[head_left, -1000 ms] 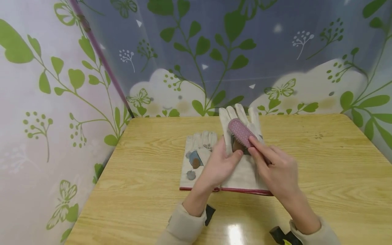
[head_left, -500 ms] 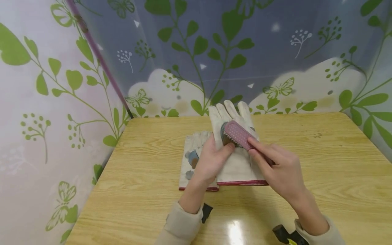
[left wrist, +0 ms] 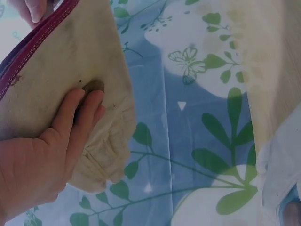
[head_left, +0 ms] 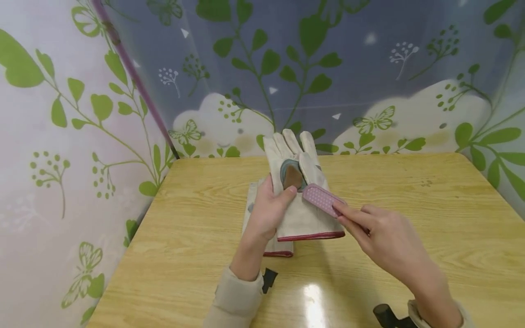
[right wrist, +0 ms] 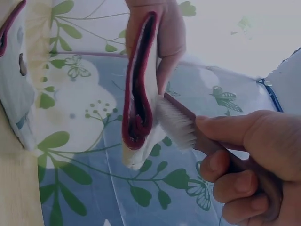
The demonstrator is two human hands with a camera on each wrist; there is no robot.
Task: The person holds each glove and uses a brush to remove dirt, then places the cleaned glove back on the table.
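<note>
My left hand (head_left: 266, 212) holds a white fabric work glove (head_left: 305, 221) above the table, thumb on its palm side and fingers behind. The glove has a red-trimmed cuff and a blue-and-brown patch on its palm; its fingers point away from me. In my right hand (head_left: 383, 232) is a purple scrubbing brush (head_left: 321, 199) with a curved handle, gripped by curled fingers. The brush's white bristles (right wrist: 176, 123) meet the glove's palm side in the right wrist view. Behind the held glove, a second white glove (head_left: 280, 247) lies on the table, partly hidden.
The wood-grain table (head_left: 184, 228) ends at a dark blue, leaf-patterned curtain (head_left: 246, 59) at the back. A pale patterned curtain (head_left: 82, 182) stands at the left. Black camera mounts (head_left: 268, 279) hang near both wrists.
My left hand and the held glove have moved left and slightly up. The brush has come down off the patch to the lower palm, leaving the patch in view.
</note>
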